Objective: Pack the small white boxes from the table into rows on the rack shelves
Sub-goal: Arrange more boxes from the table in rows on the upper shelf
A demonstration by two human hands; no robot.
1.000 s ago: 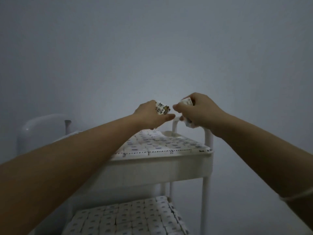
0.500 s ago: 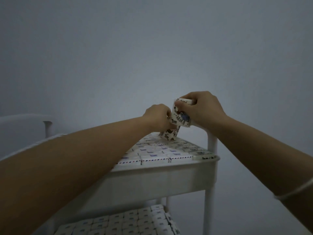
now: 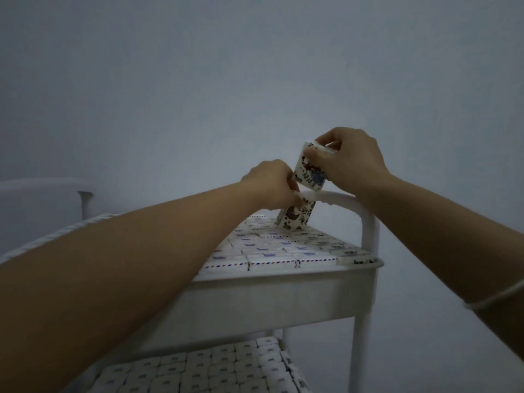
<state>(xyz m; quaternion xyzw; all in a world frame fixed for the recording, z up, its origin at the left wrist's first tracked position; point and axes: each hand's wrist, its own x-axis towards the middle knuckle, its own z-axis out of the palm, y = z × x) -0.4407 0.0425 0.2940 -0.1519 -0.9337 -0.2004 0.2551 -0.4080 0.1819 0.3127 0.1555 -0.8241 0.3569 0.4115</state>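
Note:
My left hand [image 3: 272, 184] pinches a small white box with printed drawings [image 3: 295, 217]. The box stands tilted on its lower end upon the packed boxes [image 3: 272, 245] at the far right of the white rack's top shelf [image 3: 283, 296]. My right hand [image 3: 351, 160] grips another printed white box [image 3: 309, 171] in the air, just above and right of the first, over the rack's curved handle [image 3: 343, 198]. The top shelf is filled with rows of white boxes lying flat.
A lower shelf [image 3: 215, 367] is packed with rows of white boxes too. The rack's right post [image 3: 360, 353] runs down beside it. A pale wall stands close behind. A white rounded rail and post [image 3: 83, 201] show at the left.
My left hand has lowered its box onto the far rows of the top shelf. My right hand has kept its box just above. The view has come nearer to the rack.

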